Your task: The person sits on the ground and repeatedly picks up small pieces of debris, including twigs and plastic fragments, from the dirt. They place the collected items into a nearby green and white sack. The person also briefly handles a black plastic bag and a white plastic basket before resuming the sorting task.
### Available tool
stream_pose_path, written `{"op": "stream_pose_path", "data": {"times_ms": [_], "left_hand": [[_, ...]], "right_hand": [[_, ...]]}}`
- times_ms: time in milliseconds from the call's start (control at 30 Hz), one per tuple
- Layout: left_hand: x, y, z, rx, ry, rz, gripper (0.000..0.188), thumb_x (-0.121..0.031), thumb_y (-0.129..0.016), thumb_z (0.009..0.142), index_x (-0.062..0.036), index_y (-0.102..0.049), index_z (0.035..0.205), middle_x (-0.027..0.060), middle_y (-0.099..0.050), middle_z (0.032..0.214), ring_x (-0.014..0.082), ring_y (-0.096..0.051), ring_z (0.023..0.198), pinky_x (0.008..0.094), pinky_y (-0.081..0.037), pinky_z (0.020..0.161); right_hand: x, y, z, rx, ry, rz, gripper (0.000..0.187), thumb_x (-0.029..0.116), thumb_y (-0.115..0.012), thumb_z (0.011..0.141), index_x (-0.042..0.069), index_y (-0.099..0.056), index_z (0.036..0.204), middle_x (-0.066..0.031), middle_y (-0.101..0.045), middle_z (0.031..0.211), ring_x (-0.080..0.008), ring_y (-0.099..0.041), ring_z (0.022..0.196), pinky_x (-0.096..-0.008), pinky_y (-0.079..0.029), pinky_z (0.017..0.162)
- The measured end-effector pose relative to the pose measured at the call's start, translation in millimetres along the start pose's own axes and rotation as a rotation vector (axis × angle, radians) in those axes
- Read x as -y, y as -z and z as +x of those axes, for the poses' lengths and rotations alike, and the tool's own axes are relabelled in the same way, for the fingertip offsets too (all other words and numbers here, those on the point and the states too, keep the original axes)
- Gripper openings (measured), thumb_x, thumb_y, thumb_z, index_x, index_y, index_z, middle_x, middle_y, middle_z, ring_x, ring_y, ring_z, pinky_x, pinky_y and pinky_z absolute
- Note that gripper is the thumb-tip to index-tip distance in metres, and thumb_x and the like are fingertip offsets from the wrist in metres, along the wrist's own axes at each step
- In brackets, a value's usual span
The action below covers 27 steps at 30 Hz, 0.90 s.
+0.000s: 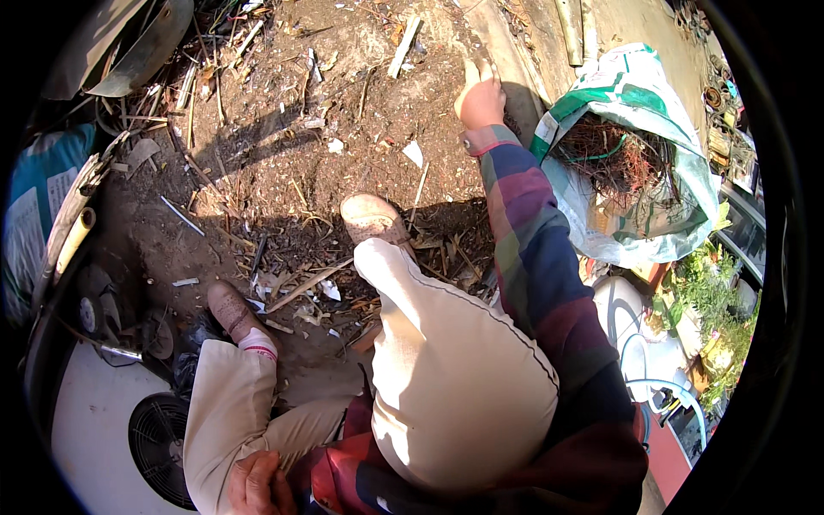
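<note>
My right hand (480, 96) reaches far forward on an outstretched arm in a plaid sleeve (534, 227). Its fingers are stretched out, and it rests at or just over the edge of a long weathered board (511, 64). I see nothing in it. Down by my lap, my left hand (257, 485) lies against the beige trousers (219, 425) with its fingers curled in. It shows no object, though the lower edge cuts part of it off. Right of my right forearm stands a white and green woven sack (687, 202), open at the top, with tangled reddish wire (614, 154) inside.
Dirt ground (300, 172) strewn with sticks and scraps lies ahead, my shoes (373, 219) on it. To the left are a blue-white sack (34, 206), a weathered branch (81, 193) and a white casing with a black fan (163, 446). Green plants (708, 287) grow at the right.
</note>
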<state>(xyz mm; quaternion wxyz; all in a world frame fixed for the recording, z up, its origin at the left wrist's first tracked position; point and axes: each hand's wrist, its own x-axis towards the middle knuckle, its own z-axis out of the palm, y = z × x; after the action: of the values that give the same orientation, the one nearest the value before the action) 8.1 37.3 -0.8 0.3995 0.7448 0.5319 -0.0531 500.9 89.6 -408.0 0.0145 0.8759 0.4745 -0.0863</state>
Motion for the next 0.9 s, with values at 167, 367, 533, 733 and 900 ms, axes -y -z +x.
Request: {"op": "stream_pose_path", "data": {"times_ms": [167, 367, 533, 733, 900], "left_hand": [[5.7, 0.2, -2.5, 0.0, -0.018, -0.009, 0.025, 0.006, -0.058, 0.074, 0.0, -0.061, 0.098, 0.018, -0.064, 0.088, 0.035, -0.063, 0.079, 0.0395, -0.05, 0.072], [-1.7, -3.1, -7.4, -0.004, 0.032, -0.002, 0.024, 0.005, -0.059, 0.075, -0.0003, -0.061, 0.098, 0.0175, -0.064, 0.086, 0.0335, -0.063, 0.077, 0.0384, -0.05, 0.071], [-4.7, -6.2, -8.7, -0.014, 0.033, 0.018, 0.022, 0.005, -0.059, 0.075, -0.0007, -0.061, 0.097, 0.0171, -0.064, 0.085, 0.0326, -0.063, 0.075, 0.0378, -0.051, 0.07], [-6.5, -11.0, -9.8, -0.044, 0.031, 0.022, 0.021, 0.005, -0.059, 0.076, -0.0011, -0.061, 0.095, 0.0169, -0.064, 0.084, 0.0315, -0.063, 0.074, 0.0372, -0.051, 0.068], [-9.5, -10.4, -6.7, -0.028, 0.027, 0.015, 0.02, 0.004, -0.058, 0.077, -0.0009, -0.061, 0.096, 0.0168, -0.064, 0.084, 0.0309, -0.063, 0.073, 0.037, -0.051, 0.067]], "right_hand": [[44.1, 30.6, -90.6, 0.112, 0.21, 0.38, 0.066, -0.004, -0.056, 0.076, 0.007, -0.039, 0.139, -0.0282, -0.031, 0.143, -0.0449, -0.029, 0.133, -0.0462, -0.029, 0.111], [1.2, 7.2, -89.8, -0.173, -0.157, 0.368, 0.06, -0.002, -0.053, 0.076, 0.002, -0.041, 0.135, -0.028, -0.035, 0.139, -0.0454, -0.032, 0.131, -0.0473, -0.03, 0.109], [-19.9, -1.9, -53.7, -0.275, -0.276, 0.304, 0.049, -0.001, -0.051, 0.077, 0.0, -0.048, 0.126, -0.0253, -0.049, 0.126, -0.0426, -0.045, 0.119, -0.0464, -0.036, 0.102], [0.9, 16.6, -43.3, -0.224, -0.093, 0.425, 0.043, -0.002, -0.05, 0.075, 0.002, -0.056, 0.118, -0.0186, -0.059, 0.115, -0.0391, -0.051, 0.11, -0.045, -0.041, 0.095], [-23.4, 4.5, -35.6, -0.37, -0.195, 0.346, 0.041, -0.002, -0.05, 0.075, 0.003, -0.057, 0.115, -0.0195, -0.06, 0.11, -0.0399, -0.053, 0.103, -0.0464, -0.042, 0.092]]}}
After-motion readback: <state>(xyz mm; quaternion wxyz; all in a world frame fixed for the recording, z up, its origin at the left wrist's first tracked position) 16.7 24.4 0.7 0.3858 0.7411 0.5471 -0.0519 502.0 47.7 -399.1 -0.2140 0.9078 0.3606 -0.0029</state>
